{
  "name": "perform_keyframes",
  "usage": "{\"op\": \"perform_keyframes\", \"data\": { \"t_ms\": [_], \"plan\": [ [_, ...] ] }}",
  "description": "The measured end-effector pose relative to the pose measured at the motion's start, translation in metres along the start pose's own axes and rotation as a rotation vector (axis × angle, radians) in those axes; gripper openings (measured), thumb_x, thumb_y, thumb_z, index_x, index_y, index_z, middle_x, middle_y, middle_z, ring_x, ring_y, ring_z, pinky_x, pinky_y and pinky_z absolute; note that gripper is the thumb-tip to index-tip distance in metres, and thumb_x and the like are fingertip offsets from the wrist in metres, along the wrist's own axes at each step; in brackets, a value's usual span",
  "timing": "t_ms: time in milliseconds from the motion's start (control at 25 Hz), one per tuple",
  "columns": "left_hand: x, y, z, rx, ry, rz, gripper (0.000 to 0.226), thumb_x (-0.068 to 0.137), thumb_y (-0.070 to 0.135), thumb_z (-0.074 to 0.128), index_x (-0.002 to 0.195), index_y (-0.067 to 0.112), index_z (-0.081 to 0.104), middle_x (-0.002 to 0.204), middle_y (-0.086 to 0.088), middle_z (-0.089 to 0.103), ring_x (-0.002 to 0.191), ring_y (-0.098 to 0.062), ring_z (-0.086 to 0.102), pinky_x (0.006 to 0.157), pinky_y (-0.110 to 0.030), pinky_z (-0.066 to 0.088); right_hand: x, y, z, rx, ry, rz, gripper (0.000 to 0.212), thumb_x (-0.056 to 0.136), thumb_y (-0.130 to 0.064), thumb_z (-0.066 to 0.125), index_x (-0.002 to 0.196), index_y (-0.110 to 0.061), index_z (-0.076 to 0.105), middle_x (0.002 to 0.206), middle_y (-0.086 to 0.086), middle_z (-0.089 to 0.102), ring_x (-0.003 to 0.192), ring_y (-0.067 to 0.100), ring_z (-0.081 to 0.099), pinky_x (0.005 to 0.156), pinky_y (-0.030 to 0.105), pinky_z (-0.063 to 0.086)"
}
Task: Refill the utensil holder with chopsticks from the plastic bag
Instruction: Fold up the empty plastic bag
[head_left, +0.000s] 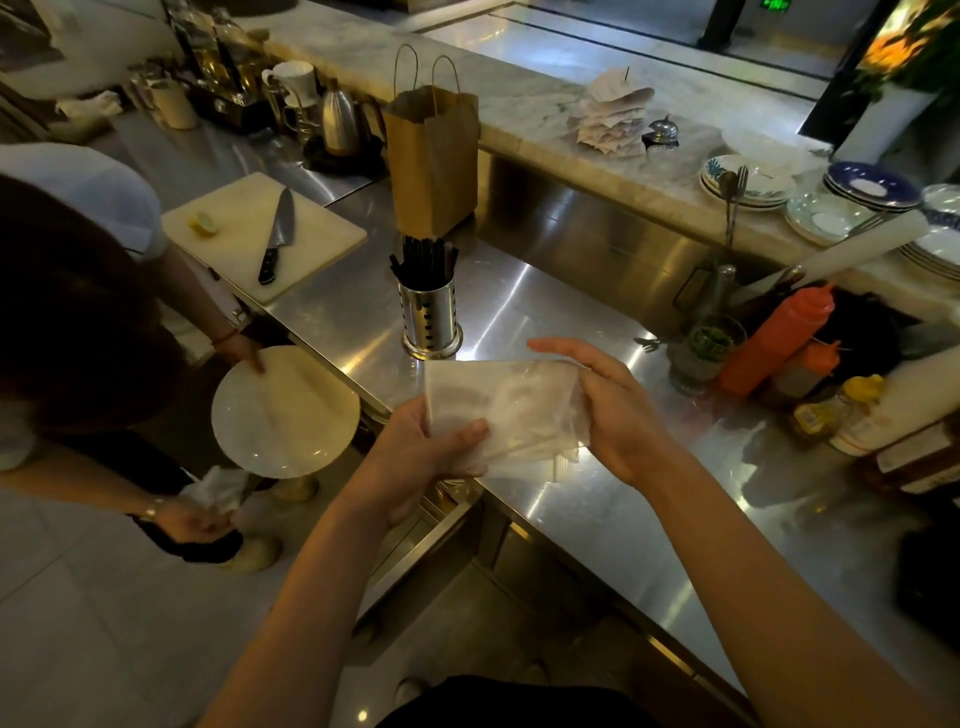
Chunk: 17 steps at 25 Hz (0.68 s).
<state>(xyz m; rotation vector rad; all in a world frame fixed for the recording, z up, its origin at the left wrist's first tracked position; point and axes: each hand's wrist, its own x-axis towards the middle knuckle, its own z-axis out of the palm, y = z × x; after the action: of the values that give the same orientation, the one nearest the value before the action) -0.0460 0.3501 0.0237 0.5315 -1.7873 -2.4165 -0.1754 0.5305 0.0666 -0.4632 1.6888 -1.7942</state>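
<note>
Left hand (415, 460) and right hand (615, 415) each clutch an end of a crumpled clear plastic bag (501, 410) over the edge of the steel counter (597, 512), near the utensil holder (430, 319) of black chopsticks (423, 265); tilted carelessly, any sticks inside might slide to the floor.

Contents of the plastic bag (498, 410) cannot be determined: the film is cloudy and blurred. The left hand (415, 457) has its fingers hidden behind it; the right hand (618, 415) has its fingertips lost in the folds. The chopsticks (423, 262) have their lower ends concealed inside the utensil holder (430, 322). The second person (78, 312) is cut off by the left edge. The bottle labels (904, 457) at the right edge are illegible.
</note>
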Motion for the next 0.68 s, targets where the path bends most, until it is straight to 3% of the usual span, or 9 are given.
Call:
{"op": "perform_keyframes", "data": {
  "t_ms": [120,240,280,360,440,520,600,680],
  "plan": [
    [-0.001,0.006,-0.001,0.142,0.047,0.117,0.041,0.075,0.027,0.079,0.112,0.016,0.065,0.109,-0.012,0.071,0.097,-0.028,0.072,0.068,-0.040,0.061,-0.004,0.004,0.009,0.214,0.084,0.165,0.033,0.093,-0.044,0.052,0.122,-0.032,0.063,0.124,0.009,0.063,0.108,0.029,0.064,0.076,0.038,0.058],
    [-0.002,0.009,0.003,0.203,0.096,0.176,0.028,0.082,0.016,0.074,0.108,0.022,0.064,0.106,-0.011,0.071,0.091,-0.022,0.074,0.066,-0.035,0.061,-0.004,0.005,0.020,0.048,0.110,0.243,0.071,0.072,-0.071,0.061,0.129,-0.030,0.052,0.126,0.004,0.059,0.107,0.025,0.064,0.071,0.036,0.060],
    [-0.003,0.009,0.005,0.207,0.114,0.190,0.026,0.084,0.013,0.072,0.106,0.023,0.063,0.105,-0.010,0.071,0.088,-0.020,0.074,0.065,-0.032,0.061,-0.003,0.006,0.024,-0.033,0.119,0.243,0.077,0.068,-0.069,0.066,0.130,-0.029,0.048,0.127,0.003,0.057,0.106,0.024,0.063,0.070,0.037,0.061],
    [-0.003,0.008,0.007,0.225,0.156,0.226,0.025,0.087,0.011,0.069,0.107,0.024,0.061,0.104,-0.006,0.070,0.086,-0.015,0.074,0.063,-0.026,0.060,-0.002,0.010,0.032,-0.156,0.179,0.179,0.067,0.075,-0.051,0.074,0.129,-0.027,0.044,0.126,0.002,0.056,0.105,0.021,0.062,0.073,0.037,0.062],
    [-0.002,0.006,0.010,0.230,0.227,0.245,0.030,0.088,0.015,0.069,0.116,0.019,0.058,0.106,-0.006,0.069,0.088,-0.016,0.073,0.062,-0.023,0.059,-0.001,0.012,0.034,-0.236,0.240,0.058,0.051,0.082,-0.036,0.074,0.124,-0.028,0.045,0.122,0.002,0.058,0.099,0.015,0.063,0.070,0.031,0.061],
    [-0.003,0.005,0.012,0.201,0.337,0.247,0.037,0.087,0.027,0.070,0.120,0.019,0.056,0.106,-0.004,0.070,0.089,-0.017,0.073,0.063,-0.024,0.059,-0.001,0.015,0.035,-0.315,0.231,-0.052,0.046,0.084,-0.033,0.073,0.120,-0.031,0.044,0.116,-0.001,0.060,0.091,0.010,0.065,0.063,0.021,0.059],
    [-0.004,0.006,0.018,0.163,0.482,0.268,0.037,0.082,0.047,0.068,0.112,0.027,0.059,0.095,0.006,0.073,0.082,-0.011,0.073,0.059,-0.026,0.060,-0.001,0.017,0.040,-0.407,0.218,-0.125,0.043,0.085,-0.030,0.072,0.117,-0.033,0.043,0.107,-0.005,0.060,0.084,0.007,0.067,0.062,0.018,0.058],
    [-0.004,0.010,0.025,0.169,0.642,0.342,0.027,0.080,0.058,0.065,0.095,0.037,0.056,0.082,0.018,0.072,0.067,-0.001,0.071,0.050,-0.018,0.055,-0.001,0.020,0.047,-0.464,0.214,-0.179,0.041,0.087,-0.028,0.070,0.116,-0.032,0.040,0.103,-0.008,0.060,0.083,0.006,0.067,0.067,0.020,0.059]
  ]
}}
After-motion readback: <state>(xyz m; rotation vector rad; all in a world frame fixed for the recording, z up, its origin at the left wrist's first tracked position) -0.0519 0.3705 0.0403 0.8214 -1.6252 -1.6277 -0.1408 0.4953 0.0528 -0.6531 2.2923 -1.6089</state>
